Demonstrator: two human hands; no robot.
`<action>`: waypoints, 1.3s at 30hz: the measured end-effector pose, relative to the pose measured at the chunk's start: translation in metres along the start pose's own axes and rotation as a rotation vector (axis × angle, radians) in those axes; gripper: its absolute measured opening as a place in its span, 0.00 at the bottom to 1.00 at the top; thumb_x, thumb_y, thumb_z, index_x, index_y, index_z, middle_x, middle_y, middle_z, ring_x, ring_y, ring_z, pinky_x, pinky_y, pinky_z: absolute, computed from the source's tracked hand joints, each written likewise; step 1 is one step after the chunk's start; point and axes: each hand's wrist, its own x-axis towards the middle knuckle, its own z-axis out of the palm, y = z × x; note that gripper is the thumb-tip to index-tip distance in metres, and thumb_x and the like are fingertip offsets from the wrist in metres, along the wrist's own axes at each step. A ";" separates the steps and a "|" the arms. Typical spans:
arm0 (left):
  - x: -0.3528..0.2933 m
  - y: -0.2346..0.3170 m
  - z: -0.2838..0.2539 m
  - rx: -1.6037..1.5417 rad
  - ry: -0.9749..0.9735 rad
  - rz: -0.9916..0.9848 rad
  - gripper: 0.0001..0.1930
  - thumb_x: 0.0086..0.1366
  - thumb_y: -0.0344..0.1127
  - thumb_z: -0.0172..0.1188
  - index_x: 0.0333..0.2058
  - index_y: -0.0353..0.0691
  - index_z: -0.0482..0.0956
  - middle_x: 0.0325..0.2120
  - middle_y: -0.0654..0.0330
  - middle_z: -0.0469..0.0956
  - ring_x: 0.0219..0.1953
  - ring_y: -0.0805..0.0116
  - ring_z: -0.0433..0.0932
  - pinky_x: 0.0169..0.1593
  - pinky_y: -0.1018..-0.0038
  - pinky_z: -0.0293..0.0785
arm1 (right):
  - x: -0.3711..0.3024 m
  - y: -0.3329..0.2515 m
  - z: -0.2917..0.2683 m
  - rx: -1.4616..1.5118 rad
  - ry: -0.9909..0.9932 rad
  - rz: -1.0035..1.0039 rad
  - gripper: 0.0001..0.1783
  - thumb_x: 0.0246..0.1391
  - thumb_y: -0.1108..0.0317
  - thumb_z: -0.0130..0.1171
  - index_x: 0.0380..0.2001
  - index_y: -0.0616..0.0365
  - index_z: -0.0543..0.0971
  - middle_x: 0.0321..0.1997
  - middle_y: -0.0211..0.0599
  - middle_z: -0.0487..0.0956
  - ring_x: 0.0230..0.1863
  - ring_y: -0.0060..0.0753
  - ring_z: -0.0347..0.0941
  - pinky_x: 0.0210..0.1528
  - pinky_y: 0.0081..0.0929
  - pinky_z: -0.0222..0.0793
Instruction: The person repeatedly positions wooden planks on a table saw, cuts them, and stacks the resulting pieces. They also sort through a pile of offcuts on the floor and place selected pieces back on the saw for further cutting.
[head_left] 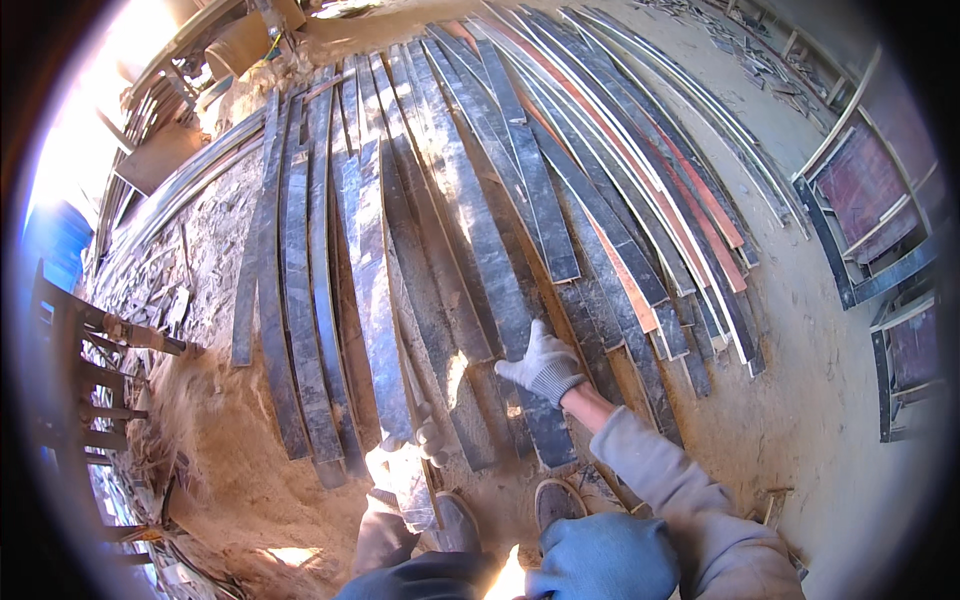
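My left hand (383,466), in a pale glove and washed out by sunlight, grips the near end of a long, narrow dark board (378,310). Its fingers show at the board's right edge, and the board's end reaches past the hand, close to my shoe. To the right, my gloved right hand (548,364) lies on another long dark board (490,270). The thumb points left and the index finger stretches forward along that board; the remaining fingers are partly hidden.
Several dark and reddish strips (690,190) lie overlapped on the right. Wood scraps (150,265) and sawdust cover the left ground, beside a dark slatted rack (95,375). Framed panels (865,195) stand at the far right. My shoes (557,502) are close to the boards' near ends.
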 end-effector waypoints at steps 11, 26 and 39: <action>-0.017 0.008 -0.063 0.145 0.237 0.052 0.30 0.63 0.36 0.61 0.60 0.23 0.71 0.47 0.36 0.81 0.47 0.42 0.83 0.50 0.47 0.84 | 0.036 0.033 0.002 -0.231 0.275 0.024 0.70 0.48 0.34 0.77 0.81 0.61 0.51 0.78 0.63 0.63 0.75 0.60 0.66 0.70 0.54 0.70; -0.012 0.005 -0.065 0.141 0.134 0.089 0.25 0.66 0.39 0.58 0.56 0.25 0.75 0.47 0.35 0.82 0.44 0.44 0.85 0.52 0.52 0.84 | 0.015 0.091 -0.012 0.740 -0.114 -0.169 0.56 0.38 0.63 0.81 0.72 0.68 0.67 0.59 0.50 0.80 0.48 0.40 0.83 0.53 0.37 0.85; -0.016 0.018 -0.052 0.149 0.237 0.023 0.39 0.60 0.38 0.64 0.66 0.23 0.66 0.43 0.39 0.81 0.40 0.50 0.84 0.48 0.56 0.84 | 0.054 0.124 0.025 0.928 -0.186 -0.129 0.55 0.31 0.67 0.85 0.66 0.72 0.71 0.49 0.49 0.86 0.47 0.41 0.84 0.51 0.33 0.82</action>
